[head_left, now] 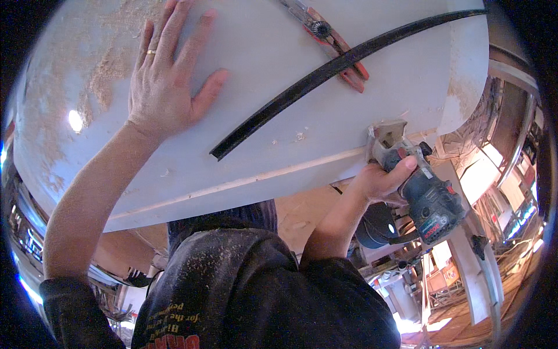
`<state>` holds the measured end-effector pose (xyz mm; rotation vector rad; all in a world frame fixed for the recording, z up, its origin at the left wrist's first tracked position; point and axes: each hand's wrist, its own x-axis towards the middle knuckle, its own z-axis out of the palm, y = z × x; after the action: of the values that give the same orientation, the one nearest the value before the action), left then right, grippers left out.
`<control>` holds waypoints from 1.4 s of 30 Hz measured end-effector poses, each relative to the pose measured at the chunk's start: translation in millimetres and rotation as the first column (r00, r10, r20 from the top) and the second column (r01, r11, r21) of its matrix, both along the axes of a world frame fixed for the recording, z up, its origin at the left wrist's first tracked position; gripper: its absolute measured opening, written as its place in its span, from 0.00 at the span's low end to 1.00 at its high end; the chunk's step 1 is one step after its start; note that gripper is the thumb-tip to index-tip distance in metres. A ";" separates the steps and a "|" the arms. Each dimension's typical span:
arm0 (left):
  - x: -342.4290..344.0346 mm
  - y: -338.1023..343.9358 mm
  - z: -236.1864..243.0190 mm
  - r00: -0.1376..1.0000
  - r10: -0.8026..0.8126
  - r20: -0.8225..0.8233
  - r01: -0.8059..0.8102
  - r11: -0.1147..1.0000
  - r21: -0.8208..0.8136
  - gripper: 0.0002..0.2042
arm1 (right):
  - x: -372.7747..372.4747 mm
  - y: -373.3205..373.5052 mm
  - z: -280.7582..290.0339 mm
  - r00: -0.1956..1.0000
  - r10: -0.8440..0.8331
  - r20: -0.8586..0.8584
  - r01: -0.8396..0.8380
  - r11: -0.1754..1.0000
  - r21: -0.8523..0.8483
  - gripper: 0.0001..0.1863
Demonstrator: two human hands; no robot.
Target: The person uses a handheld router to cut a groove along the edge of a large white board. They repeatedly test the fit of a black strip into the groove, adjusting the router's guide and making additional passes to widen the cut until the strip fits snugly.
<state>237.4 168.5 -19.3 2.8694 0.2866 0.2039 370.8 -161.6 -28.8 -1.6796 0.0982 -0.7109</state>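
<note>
At panel point(325, 125) edge: right hand point(381, 183) gripping trimmer point(415, 186), compact but likely top-heavy, hold by body. Left hand point(168, 78) open, flat, steadying stiff, dusty panel.

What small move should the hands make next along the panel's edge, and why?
Probably slide the blue trim router leftward along the white panel edge. The right hand holds it near the right corner, most of the edge lies to its left, and the left hand presses flat on the panel, steadying it.
</note>
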 end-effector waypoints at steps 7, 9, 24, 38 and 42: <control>0.6 0.1 0.9 1.000 0.006 -0.016 -0.006 1.000 0.003 0.39 | 16.7 -7.3 -0.1 0.998 0.057 0.037 -0.058 0.998 0.007 0.29; 2.4 0.3 0.9 1.000 -0.009 0.001 0.009 1.000 -0.002 0.38 | 21.8 -9.4 -0.2 0.996 0.077 0.050 -0.077 0.997 0.007 0.29; 8.1 1.4 -2.1 0.999 -0.048 0.025 0.048 0.999 0.006 0.35 | 68.9 -34.4 -3.1 0.989 0.081 0.124 -0.089 0.994 0.062 0.27; 2.6 5.0 -1.0 0.997 -0.027 -0.068 0.028 1.000 0.003 0.41 | 102.8 -51.3 1.5 0.983 0.175 0.055 -0.178 0.983 0.048 0.33; 3.7 5.4 -0.5 0.997 -0.040 -0.062 0.040 0.999 -0.006 0.40 | 109.3 -56.6 0.6 0.984 0.177 0.036 -0.180 0.980 0.089 0.34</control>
<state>241.1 174.0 -19.8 2.8777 0.2403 0.1068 480.2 -218.2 -28.2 -1.5681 -0.0391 -0.5854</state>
